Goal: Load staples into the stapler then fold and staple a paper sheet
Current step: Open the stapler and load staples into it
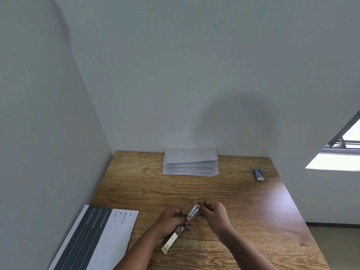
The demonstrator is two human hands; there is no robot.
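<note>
Both hands grip the opened stapler [180, 229] (left hand [171, 221] mid-body, right hand [211, 213] its far end).

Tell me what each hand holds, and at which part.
Both hold the opened stapler: left hand around its middle, right hand pinching the far raised end.

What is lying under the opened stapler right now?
Only the bare wooden table shows beneath the opened silver stapler with a yellow tip. No paper lies there. The left hand and right hand cover the stapler's middle, so that underside stays unseen.
</note>
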